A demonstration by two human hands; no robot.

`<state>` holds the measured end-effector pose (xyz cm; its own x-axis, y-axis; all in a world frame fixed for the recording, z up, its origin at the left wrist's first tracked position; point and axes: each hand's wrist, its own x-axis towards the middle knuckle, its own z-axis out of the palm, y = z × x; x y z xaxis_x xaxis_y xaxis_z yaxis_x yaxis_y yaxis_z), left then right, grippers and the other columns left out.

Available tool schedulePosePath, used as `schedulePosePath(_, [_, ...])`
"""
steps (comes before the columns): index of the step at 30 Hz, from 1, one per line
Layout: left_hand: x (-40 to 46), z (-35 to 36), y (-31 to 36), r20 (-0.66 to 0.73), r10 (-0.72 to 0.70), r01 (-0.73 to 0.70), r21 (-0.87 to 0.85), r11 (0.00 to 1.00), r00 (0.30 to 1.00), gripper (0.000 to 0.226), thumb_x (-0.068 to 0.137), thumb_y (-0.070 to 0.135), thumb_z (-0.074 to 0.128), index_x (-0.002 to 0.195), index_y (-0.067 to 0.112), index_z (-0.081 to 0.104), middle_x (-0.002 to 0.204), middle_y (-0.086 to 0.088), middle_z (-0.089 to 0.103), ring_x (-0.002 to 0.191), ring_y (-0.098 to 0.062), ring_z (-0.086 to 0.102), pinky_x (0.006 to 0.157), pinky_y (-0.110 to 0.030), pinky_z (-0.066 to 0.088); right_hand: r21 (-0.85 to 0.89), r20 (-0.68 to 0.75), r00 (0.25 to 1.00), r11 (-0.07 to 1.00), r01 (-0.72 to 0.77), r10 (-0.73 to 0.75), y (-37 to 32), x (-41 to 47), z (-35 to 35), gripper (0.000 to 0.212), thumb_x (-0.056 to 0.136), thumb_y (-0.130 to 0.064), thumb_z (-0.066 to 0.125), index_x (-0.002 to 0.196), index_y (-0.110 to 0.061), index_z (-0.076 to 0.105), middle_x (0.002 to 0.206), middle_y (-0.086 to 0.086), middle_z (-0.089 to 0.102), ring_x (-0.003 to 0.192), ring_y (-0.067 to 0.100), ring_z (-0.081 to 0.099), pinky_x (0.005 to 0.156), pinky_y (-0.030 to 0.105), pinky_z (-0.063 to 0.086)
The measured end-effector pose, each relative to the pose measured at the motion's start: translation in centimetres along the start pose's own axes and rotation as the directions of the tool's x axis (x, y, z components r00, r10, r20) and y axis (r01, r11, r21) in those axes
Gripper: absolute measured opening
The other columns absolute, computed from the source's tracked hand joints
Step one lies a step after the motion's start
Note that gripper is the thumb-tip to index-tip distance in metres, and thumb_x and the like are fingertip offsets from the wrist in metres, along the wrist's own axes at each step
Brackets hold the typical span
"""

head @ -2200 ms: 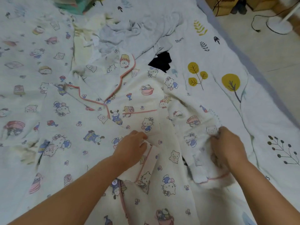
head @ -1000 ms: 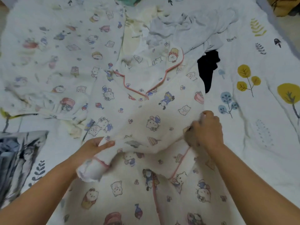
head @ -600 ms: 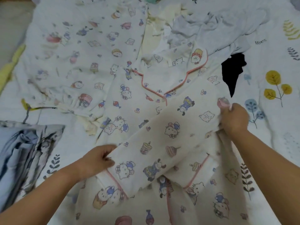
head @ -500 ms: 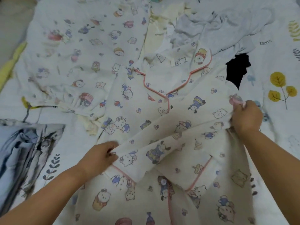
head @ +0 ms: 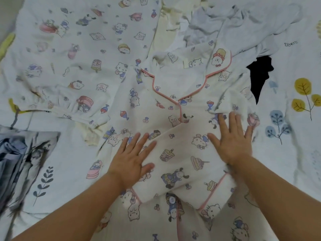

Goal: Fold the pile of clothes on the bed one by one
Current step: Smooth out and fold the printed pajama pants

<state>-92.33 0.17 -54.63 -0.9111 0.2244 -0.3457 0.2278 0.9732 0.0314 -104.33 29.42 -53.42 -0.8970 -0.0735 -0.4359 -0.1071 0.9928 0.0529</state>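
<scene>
Bare forearms, bare hands (head: 182, 152); no sleeves, no jewellery visible.

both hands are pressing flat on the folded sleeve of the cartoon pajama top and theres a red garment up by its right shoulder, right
One thing is wrong: the garment is black, not red, as the head view shows. The left hand and right hand do lie flat on the pajama top sleeve.

I see a pajama top (head: 173, 105) of soft, matt, lightly textured cloth with smooth pink piping; the bedsheet (head: 295, 136) beneath looks like matt printed cotton, wrinkled.
</scene>
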Motion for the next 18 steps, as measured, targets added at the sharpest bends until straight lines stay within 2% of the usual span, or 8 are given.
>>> schedulePosePath(3, [0.1, -0.4, 0.1, -0.039, -0.011, 0.012, 0.025, 1.0, 0.999, 0.064, 0.095, 0.059, 0.007, 0.144, 0.023, 0.027, 0.147, -0.01, 0.038, 0.136, -0.031, 0.028, 0.109, -0.046, 0.011, 0.041, -0.003, 1.0, 0.999, 0.0, 0.0, -0.6, -0.4, -0.9, 0.077, 0.087, -0.065, 0.008, 0.15, -0.025, -0.01, 0.155, 0.007, -0.021, 0.143, 0.021, -0.02, 0.115, 0.054, -0.006])
schedulePosePath(5, [-0.4, -1.4, 0.7, -0.089, -0.022, 0.019, -0.026, 0.999, 0.996, 0.065, 0.094, 0.059, 0.012, 0.145, 0.021, 0.028, 0.152, -0.01, 0.027, 0.14, -0.033, 0.021, 0.111, -0.048, 0.004, 0.113, -0.127, 0.992, 0.993, 0.037, -0.023, -1.9, -1.8, -1.9, 0.075, 0.09, -0.063, 0.016, 0.15, -0.022, -0.004, 0.156, 0.01, -0.016, 0.144, 0.024, -0.017, 0.115, 0.052, -0.006])
schedulePosePath(8, [-2.2, -1.2, 1.2, -0.087, 0.047, -0.053, -0.076, 0.996, 0.995, 0.068, 0.093, 0.061, 0.018, 0.148, 0.021, 0.02, 0.155, -0.007, 0.015, 0.142, -0.028, 0.01, 0.11, -0.053, 0.006, 0.152, -0.224, 0.956, 0.962, 0.225, -0.189, -4.4, -5.4, -1.4, 0.075, 0.086, -0.063, 0.012, 0.147, -0.024, -0.005, 0.154, 0.005, -0.014, 0.144, 0.023, -0.014, 0.113, 0.047, -0.01])
schedulePosePath(10, [-3.4, 0.1, 1.0, -0.006, 0.105, -0.105, -0.061, 0.993, 0.994, 0.07, 0.092, 0.064, 0.015, 0.148, 0.023, 0.019, 0.154, -0.006, 0.021, 0.142, -0.027, 0.01, 0.107, -0.054, 0.011, 0.086, -0.123, 0.942, 0.943, 0.323, -0.312, -5.4, -7.5, 0.3, 0.071, 0.088, -0.06, 0.017, 0.148, -0.022, 0.013, 0.153, 0.008, 0.0, 0.143, 0.025, 0.002, 0.113, 0.058, 0.009])
schedulePosePath(12, [-3.8, 0.3, 0.8, 0.082, 0.1, -0.096, -0.055, 0.994, 0.992, 0.072, 0.091, 0.066, 0.011, 0.149, 0.024, 0.014, 0.153, -0.005, 0.024, 0.142, -0.027, 0.009, 0.107, -0.053, 0.017, 0.021, 0.003, 0.933, 0.933, 0.359, -0.359, -5.3, -8.4, 2.0, 0.072, 0.09, -0.063, 0.007, 0.147, -0.021, 0.022, 0.153, 0.01, 0.009, 0.14, 0.026, 0.012, 0.104, 0.062, 0.03])
schedulePosePath(14, [-3.6, -0.5, 0.8, 0.097, 0.09, -0.084, -0.058, 0.995, 0.991, 0.076, 0.084, 0.071, -0.003, 0.147, 0.028, 0.0, 0.157, -0.003, 0.004, 0.144, -0.024, -0.005, 0.115, -0.052, 0.013, 0.025, 0.044, 0.926, 0.927, 0.375, -0.376, -4.9, -8.3, 2.1, 0.083, 0.079, -0.067, -0.006, 0.149, -0.025, 0.005, 0.153, 0.004, -0.009, 0.143, 0.025, -0.003, 0.113, 0.057, 0.017])
schedulePosePath(16, [-3.5, -1.1, 0.5, 0.071, 0.098, -0.086, -0.152, 0.985, 0.993, 0.088, 0.064, 0.077, -0.024, 0.14, 0.033, -0.016, 0.148, 0.008, -0.024, 0.138, -0.015, -0.022, 0.112, -0.043, -0.008, 0.079, 0.052, 0.932, 0.932, 0.355, -0.359, -4.8, -8.7, 1.1, 0.089, 0.071, -0.061, -0.011, 0.151, -0.025, 0.004, 0.156, 0.003, -0.011, 0.146, 0.024, -0.004, 0.116, 0.047, 0.008])
schedulePosePath(18, [-4.3, -2.1, 0.0, 0.046, 0.098, -0.085, -0.229, 0.97, 0.994, 0.099, 0.063, 0.075, -0.029, 0.146, 0.027, -0.003, 0.15, 0.008, -0.013, 0.14, -0.013, -0.01, 0.11, -0.038, -0.008, 0.13, -0.009, 0.947, 0.938, 0.32, -0.322, -4.8, -9.9, -0.5, 0.088, 0.073, -0.058, -0.01, 0.15, -0.022, 0.016, 0.158, 0.006, 0.005, 0.145, 0.027, 0.008, 0.117, 0.042, 0.014])
